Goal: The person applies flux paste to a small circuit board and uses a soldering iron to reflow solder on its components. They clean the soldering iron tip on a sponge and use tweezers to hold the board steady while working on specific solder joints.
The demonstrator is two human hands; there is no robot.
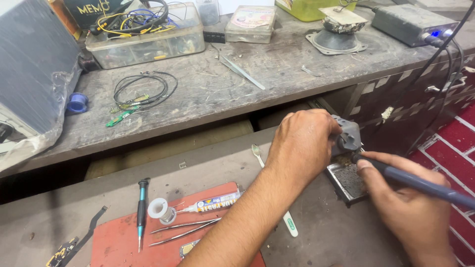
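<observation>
Hands both busy at the right edge of the lower bench. Left hand point(302, 146) is closed over a small grey block point(349, 134), fingers wrapped round its top and side, forearm crossing up from the bottom centre. Right hand point(403, 207) is clamped on a dark blue soldering iron point(420, 184), held like a pen, thumb and forefinger pinching near the front. Iron tip sits right at the base of the grey block, above a small dark metal tray point(346, 183) full of crumbly residue; whether tip touches block, cannot tell. Tray sits just beside the right hand, below the left.

Lower bench, left of the forearm: red mat point(111, 240) carrying a slim screwdriver point(142, 210), a solder spool point(159, 208), a glue tube point(215, 201) and two tweezers point(183, 230). Flat cable with a small board point(74, 240) lies off the mat's left edge. A small spoon point(257, 154) and a white-and-green pry tool point(291, 225) lie near the forearm.

Upper worn wooden bench point(208, 94): coiled black wire point(143, 91) with a green board strip, blue tape roll point(76, 103), long tweezers point(242, 71), clear plastic box point(148, 37) full of wires, smaller lidded box point(251, 23), speaker part point(337, 32), grey power unit point(413, 22) with a blue light, cables running down from it at right.
</observation>
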